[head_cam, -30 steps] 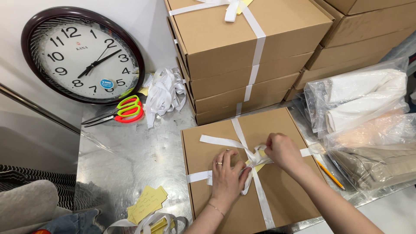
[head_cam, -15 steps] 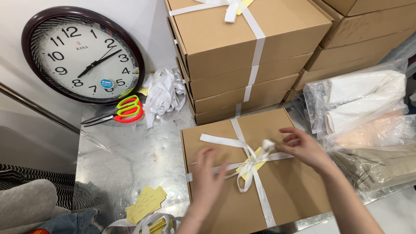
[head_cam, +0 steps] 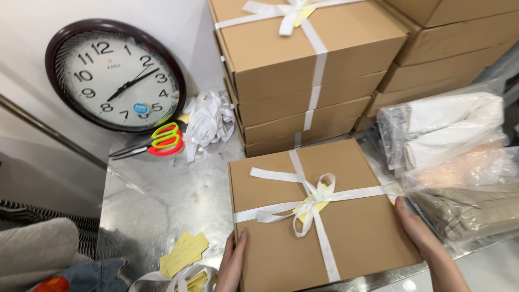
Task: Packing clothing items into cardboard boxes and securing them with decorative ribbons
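Now my left hand [head_cam: 233, 266] and right hand [head_cam: 415, 227], fingers flat, clasp the ribbon-tied cardboard box [head_cam: 319, 216] by its sides, ready, I judge, to lift it off the counter [head_cam: 162, 200].

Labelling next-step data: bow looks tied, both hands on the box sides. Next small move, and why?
Probably lift the flat brown cardboard box off the shiny metal table. The white ribbon bow is tied, and the left hand and right hand grip opposite edges. Similar ribbon-tied boxes sit stacked behind.
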